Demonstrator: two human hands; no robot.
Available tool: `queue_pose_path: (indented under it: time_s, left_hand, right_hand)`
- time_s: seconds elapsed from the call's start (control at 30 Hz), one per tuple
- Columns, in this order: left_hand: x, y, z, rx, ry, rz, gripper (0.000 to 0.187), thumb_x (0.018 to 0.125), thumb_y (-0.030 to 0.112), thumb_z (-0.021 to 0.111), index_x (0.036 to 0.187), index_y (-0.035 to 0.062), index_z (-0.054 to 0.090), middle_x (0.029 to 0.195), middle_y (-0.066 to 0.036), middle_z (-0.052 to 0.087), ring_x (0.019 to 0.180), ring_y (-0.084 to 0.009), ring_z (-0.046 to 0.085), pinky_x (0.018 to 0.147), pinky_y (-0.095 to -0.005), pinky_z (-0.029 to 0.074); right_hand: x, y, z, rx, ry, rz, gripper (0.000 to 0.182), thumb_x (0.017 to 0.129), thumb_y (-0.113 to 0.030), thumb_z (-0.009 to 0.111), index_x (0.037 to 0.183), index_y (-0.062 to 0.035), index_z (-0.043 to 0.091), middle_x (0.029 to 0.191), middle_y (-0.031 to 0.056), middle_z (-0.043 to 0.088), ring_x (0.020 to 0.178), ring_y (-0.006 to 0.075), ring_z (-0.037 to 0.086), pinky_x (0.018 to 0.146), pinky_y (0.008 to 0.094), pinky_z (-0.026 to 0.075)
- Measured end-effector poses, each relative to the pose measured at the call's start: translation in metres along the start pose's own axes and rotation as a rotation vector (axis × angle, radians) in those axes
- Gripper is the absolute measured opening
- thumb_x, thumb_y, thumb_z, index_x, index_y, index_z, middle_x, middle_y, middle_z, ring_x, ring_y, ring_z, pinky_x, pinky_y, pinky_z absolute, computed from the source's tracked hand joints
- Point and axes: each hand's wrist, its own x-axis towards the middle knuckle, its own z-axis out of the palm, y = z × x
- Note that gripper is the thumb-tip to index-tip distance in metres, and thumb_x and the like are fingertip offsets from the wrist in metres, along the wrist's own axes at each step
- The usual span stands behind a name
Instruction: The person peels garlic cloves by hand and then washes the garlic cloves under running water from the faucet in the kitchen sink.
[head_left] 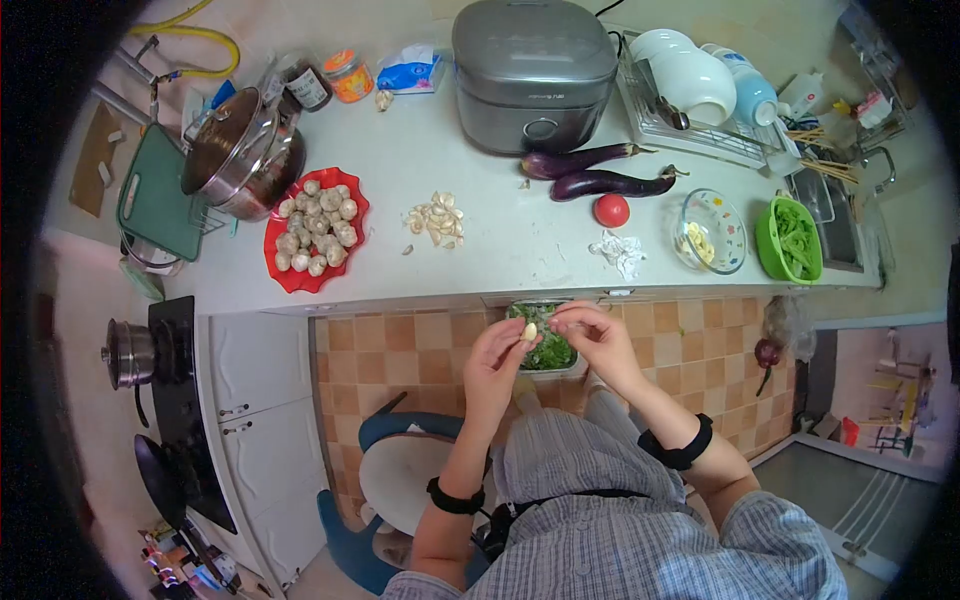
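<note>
My left hand (492,352) pinches a pale garlic clove (530,331) between thumb and fingertips, in front of the counter edge. Close on its right, my right hand (592,335) has thumb and fingers pressed together; what they hold, if anything, is too small to make out. Below both hands stands a bin (553,372) with green leafy scraps inside. On the counter lie a pile of loose garlic cloves (436,220) and a scatter of white garlic skins (618,252). A clear glass bowl (738,232) holds several peeled cloves (697,243).
Whole garlic bulbs (318,222) fill a red scalloped dish (283,272). Two eggplants (612,184) and a tomato (611,210) lie before a grey rice cooker (535,80). At right is a green basket (770,245) of leafy greens. A chair (410,470) stands behind on my left.
</note>
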Motion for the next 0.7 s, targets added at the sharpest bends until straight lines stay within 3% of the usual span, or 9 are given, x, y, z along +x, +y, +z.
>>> queue_pose_path:
  time_s: [0.13,0.27,0.43,0.53,0.7]
  left_hand:
    - [0.001,-0.001,0.005,0.177,0.012,0.047,0.024,0.077,-0.006,0.052,0.101,-0.0047,0.050,0.096,-0.011,0.057,0.088,-0.0178,0.057,0.078,-0.0252,0.045]
    - [0.000,-0.001,0.008,0.373,-0.009,0.133,0.019,0.077,-0.006,0.054,0.096,-0.0041,0.053,0.094,-0.010,0.058,0.086,-0.0160,0.057,0.076,-0.0246,0.046]
    - [0.000,0.001,0.012,0.274,-0.020,0.091,0.019,0.076,-0.006,0.054,0.095,-0.0042,0.054,0.094,-0.011,0.058,0.086,-0.0165,0.057,0.076,-0.0248,0.046]
    - [0.000,0.000,0.014,0.263,-0.026,0.084,0.020,0.076,-0.007,0.054,0.096,-0.0047,0.053,0.094,-0.011,0.058,0.086,-0.0169,0.058,0.076,-0.0250,0.046]
    - [0.001,-0.005,0.014,0.249,-0.028,0.066,0.021,0.076,-0.006,0.055,0.097,-0.0052,0.053,0.094,-0.012,0.058,0.086,-0.0172,0.058,0.076,-0.0253,0.046]
  right_hand:
    - [0.002,-0.004,-0.001,-0.315,-0.075,-0.167,0.019,0.077,-0.002,0.057,0.096,-0.0011,0.057,0.100,0.0048,0.050,0.085,0.0098,0.051,0.070,0.0200,0.042]
    - [0.000,-0.007,-0.003,-0.386,-0.050,-0.096,0.016,0.076,-0.004,0.058,0.092,-0.0003,0.059,0.092,0.0036,0.052,0.077,0.0082,0.050,0.067,0.0184,0.041]
    - [0.001,-0.009,-0.002,-0.174,-0.016,0.002,0.011,0.078,-0.009,0.059,0.085,0.0000,0.059,0.078,0.0028,0.055,0.069,0.0082,0.052,0.060,0.0202,0.041]
    - [0.001,-0.008,-0.007,-0.105,-0.049,0.150,0.013,0.080,-0.007,0.055,0.089,0.0017,0.058,0.084,0.0024,0.055,0.075,0.0069,0.052,0.067,0.0181,0.042]
    - [0.001,-0.012,-0.005,0.039,-0.073,0.150,0.014,0.082,-0.009,0.053,0.090,0.0024,0.056,0.081,0.0040,0.058,0.075,0.0080,0.054,0.067,0.0198,0.043]
